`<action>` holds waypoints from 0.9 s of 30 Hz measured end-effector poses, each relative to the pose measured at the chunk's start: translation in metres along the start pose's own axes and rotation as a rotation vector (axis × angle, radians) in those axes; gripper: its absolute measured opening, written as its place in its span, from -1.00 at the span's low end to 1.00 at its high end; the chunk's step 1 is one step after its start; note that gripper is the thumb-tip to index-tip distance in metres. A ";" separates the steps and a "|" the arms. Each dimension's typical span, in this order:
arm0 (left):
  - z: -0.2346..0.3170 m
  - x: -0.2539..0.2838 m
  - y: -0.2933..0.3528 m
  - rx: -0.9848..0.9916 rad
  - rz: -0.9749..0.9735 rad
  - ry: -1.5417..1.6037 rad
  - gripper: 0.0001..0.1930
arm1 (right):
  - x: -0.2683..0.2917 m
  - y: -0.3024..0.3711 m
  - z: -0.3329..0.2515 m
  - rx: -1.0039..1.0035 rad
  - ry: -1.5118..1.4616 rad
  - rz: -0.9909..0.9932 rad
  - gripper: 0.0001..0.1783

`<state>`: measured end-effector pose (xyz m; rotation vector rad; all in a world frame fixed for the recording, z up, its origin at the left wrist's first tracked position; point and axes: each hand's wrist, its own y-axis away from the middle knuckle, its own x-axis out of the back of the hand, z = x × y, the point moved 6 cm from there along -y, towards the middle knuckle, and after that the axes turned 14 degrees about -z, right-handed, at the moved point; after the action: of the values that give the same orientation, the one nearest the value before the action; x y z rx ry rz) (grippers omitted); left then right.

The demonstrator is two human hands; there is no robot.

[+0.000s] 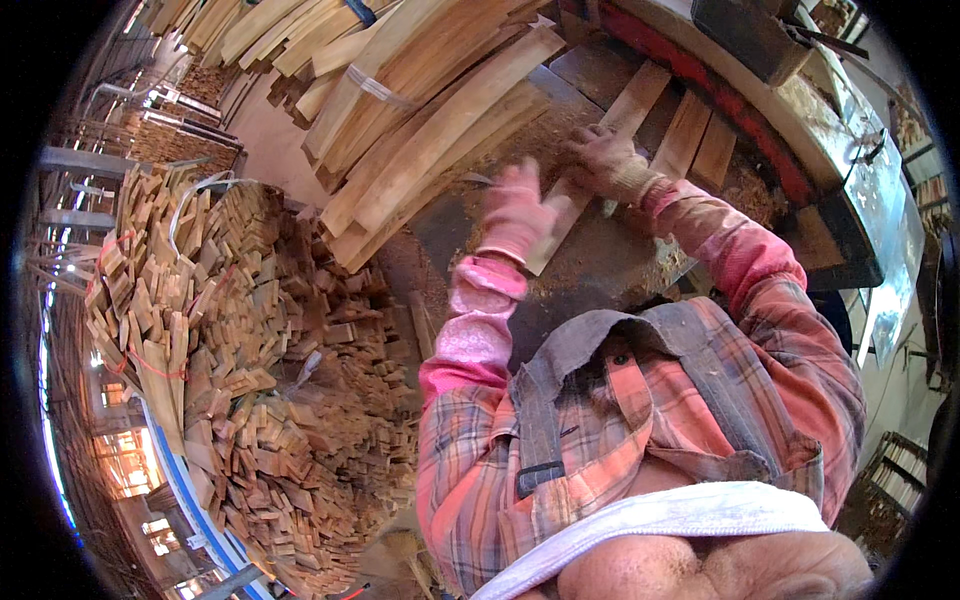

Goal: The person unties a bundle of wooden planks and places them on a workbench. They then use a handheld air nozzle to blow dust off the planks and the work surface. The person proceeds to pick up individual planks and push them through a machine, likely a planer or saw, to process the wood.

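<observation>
A long, narrow wooden slat (632, 105) lies slantwise across a dark, sawdust-covered work surface. My right hand (608, 163), in a dusty pale glove, rests over the middle of this slat with its fingers bent across it; their undersides are hidden. My left hand (517, 212), in a pink glove, is raised beside the slat's near end, slightly blurred, fingers stretched and thumb apart, with nothing in it. Two shorter wooden pieces (683, 135) lie to the right of the slat, beyond my right forearm.
Long boards (420, 130) are stacked left of the work surface, some tied with a clear band. A large heap of small wood pieces (290, 400) fills the left side. Along the far right runs a red-edged machine part (730, 105), with a shiny metal sheet (880, 220) beyond it.
</observation>
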<state>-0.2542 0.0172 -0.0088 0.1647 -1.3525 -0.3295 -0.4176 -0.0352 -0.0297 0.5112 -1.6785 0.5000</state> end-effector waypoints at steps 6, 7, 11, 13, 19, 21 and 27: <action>-0.143 0.063 -0.015 0.392 0.301 -0.321 -0.07 | -0.005 0.013 0.040 -0.038 0.067 -0.116 -0.66; -0.161 0.067 -0.012 0.415 0.277 -0.347 -0.08 | -0.001 0.018 0.053 -0.075 0.049 -0.076 -0.68; -0.171 0.073 0.003 0.422 0.211 -0.307 -0.28 | 0.003 0.043 0.093 -0.078 0.017 -0.022 -0.73; -0.150 0.072 0.008 0.361 0.161 -0.214 -0.35 | 0.006 0.047 0.103 -0.028 0.026 0.001 -0.73; -0.076 0.022 0.025 0.195 0.069 -0.038 -0.36 | 0.004 0.044 0.139 -0.540 -0.054 -0.166 -0.69; -0.047 -0.002 0.024 0.148 0.073 -0.049 -0.35 | 0.014 0.028 0.110 -0.355 -0.012 -0.071 -0.63; -0.014 -0.019 0.001 -0.170 -0.021 0.074 -0.27 | 0.001 -0.004 0.007 0.155 -0.037 0.072 -0.58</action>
<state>-0.2440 0.0236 -0.0292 0.0494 -1.2437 -0.4500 -0.4204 -0.0427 -0.0297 0.5773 -1.7062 0.6802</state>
